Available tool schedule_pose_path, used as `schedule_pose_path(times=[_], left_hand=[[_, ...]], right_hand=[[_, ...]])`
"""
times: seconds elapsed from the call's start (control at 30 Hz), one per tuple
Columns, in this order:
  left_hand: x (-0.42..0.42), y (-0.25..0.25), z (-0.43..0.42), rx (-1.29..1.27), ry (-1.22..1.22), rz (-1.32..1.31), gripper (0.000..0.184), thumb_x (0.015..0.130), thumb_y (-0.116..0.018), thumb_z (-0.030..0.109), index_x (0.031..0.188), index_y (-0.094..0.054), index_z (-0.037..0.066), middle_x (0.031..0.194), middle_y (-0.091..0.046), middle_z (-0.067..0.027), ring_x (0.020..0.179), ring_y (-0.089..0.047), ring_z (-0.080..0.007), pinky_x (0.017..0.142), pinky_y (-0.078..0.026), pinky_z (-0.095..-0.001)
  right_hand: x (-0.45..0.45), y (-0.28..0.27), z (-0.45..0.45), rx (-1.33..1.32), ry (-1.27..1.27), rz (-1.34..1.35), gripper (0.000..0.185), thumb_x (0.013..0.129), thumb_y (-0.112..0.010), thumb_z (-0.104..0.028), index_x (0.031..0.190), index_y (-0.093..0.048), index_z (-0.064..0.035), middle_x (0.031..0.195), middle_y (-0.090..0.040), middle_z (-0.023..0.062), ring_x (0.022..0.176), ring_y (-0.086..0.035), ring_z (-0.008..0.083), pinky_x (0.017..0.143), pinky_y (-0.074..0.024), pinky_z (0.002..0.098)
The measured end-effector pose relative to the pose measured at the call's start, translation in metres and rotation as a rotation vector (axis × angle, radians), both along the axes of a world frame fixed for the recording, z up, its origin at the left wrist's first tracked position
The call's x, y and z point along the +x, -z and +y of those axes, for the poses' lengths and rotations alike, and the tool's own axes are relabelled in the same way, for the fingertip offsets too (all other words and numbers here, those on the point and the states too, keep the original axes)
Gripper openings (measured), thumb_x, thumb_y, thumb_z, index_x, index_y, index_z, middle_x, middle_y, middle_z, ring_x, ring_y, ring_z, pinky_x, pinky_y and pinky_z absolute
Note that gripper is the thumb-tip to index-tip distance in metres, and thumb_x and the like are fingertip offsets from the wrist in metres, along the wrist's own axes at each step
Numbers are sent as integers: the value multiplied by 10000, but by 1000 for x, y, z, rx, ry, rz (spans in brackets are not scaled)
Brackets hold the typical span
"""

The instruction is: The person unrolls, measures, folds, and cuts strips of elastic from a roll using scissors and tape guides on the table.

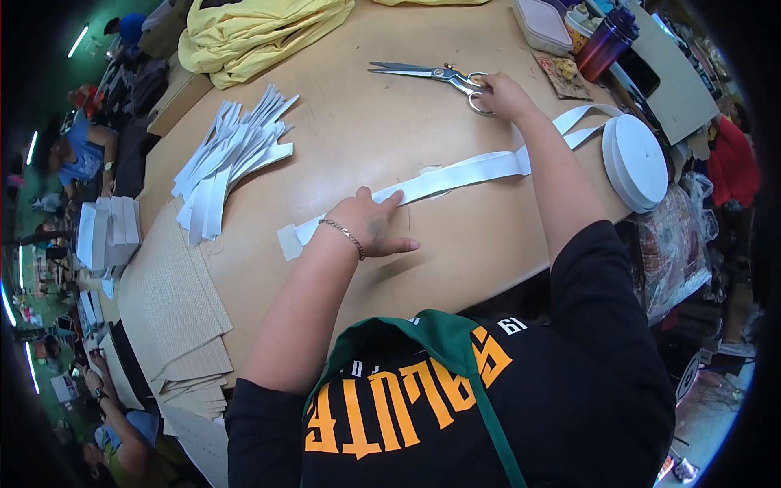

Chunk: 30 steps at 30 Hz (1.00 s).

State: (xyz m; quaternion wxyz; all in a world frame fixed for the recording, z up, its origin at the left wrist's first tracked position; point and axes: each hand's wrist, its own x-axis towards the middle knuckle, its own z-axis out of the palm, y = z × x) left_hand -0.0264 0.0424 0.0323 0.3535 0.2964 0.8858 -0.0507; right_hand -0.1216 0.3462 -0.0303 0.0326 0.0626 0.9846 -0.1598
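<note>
A long white elastic band (480, 169) runs across the table from a white roll (639, 163) at the right. My left hand (370, 224) lies on the band close to its left end, fingers spread and thumb stretched out to the side. My right hand (506, 98) reaches farther out, its fingers closed on the handle loops of large metal scissors (419, 71). The scissors lie flat with their blades pointing left. A small pale piece of tape (289, 242) sits on the table at the band's left end. Cut white strips (236, 159) are heaped to the left.
Yellow cloth (252, 37) is bunched at the far edge. Beige textured sheets (175, 301) are stacked at the left. A purple-red bottle (606, 42), a lidded box (543, 26) and a phone (639, 71) stand or lie at the far right. Other people work at the left.
</note>
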Motion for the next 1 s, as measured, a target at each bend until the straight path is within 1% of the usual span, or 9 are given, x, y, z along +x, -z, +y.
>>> schedule_pose_path(times=[0.13, 0.23, 0.33, 0.43, 0.53, 0.63, 0.73, 0.9, 1.0], left_hand=[[-1, -1, -9, 62, -27, -5, 945, 693, -546, 718, 1356, -358, 71, 1176, -473, -275, 1014, -556, -391, 878, -458, -403], [-5, 1, -17, 106, -12, -37, 933, 691, -550, 718, 1277, -427, 3, 1149, -485, -275, 1010, -555, -395, 868, -461, -406], [-7, -5, -17, 37, 38, -61, 894, 697, -550, 710, 1195, -490, -30, 1130, -494, -264, 1004, -554, -396, 868, -459, -406], [-11, -4, -21, 46, 83, -78, 874, 703, -543, 710, 1151, -517, -40, 1102, -505, -261, 995, -554, -396, 861, -457, -408], [-17, -3, -30, 100, 92, -79, 877, 705, -538, 714, 1142, -517, -47, 1082, -511, -269, 988, -554, -395, 857, -455, -407], [-18, -1, -41, 210, 76, -91, 860, 713, -554, 690, 1154, -500, -47, 1070, -513, -275, 981, -554, -394, 850, -455, -409], [-17, 3, -49, 252, 96, -82, 836, 720, -578, 655, 1175, -479, -39, 1070, -513, -272, 972, -555, -393, 847, -456, -403], [-13, 4, -52, 260, 123, -46, 801, 729, -603, 611, 1181, -465, -37, 1071, -508, -264, 958, -558, -392, 835, -463, -388], [-11, 6, -49, 245, 131, -27, 788, 730, -611, 598, 1176, -467, -35, 1072, -505, -261, 950, -562, -389, 830, -466, -384]], right_hand=[[8, 8, -4, 166, -54, 182, 233, 775, -577, -145, 961, -622, -12, 966, -558, 186, 942, -554, 323, 816, -459, 392], [16, 0, -25, 314, -8, 203, 221, 771, -559, -116, 955, -625, -14, 947, -593, 183, 891, -573, 332, 813, -463, 405], [5, -16, -28, 372, -9, -70, 195, 772, -580, -131, 922, -625, -16, 852, -636, 143, 747, -602, 295, 720, -498, 390], [4, -54, -36, 132, 148, -358, 185, 807, -596, -185, 878, -615, -15, 742, -651, 88, 570, -578, 210, 571, -499, 337], [42, -54, -26, -310, 167, -340, 234, 837, -604, -261, 845, -604, -26, 654, -605, 43, 513, -533, 125, 494, -460, 264], [148, -74, -67, -669, 163, -309, 297, 854, -589, -333, 753, -532, -60, 585, -523, -3, 504, -509, 97, 472, -425, 252], [250, -50, -65, -1209, 128, -538, 301, 894, -533, -356, 858, -537, -57, 657, -540, 17, 566, -538, 101, 510, -442, 255], [329, -57, -104, -1184, 81, -737, 501, 876, -438, -571, 868, -541, -81, 638, -542, 0, 587, -499, 85, 542, -385, 209], [337, -53, -108, -1231, 144, -763, 492, 881, -439, -566, 861, -539, -84, 636, -538, -1, 586, -487, 83, 539, -385, 214]])
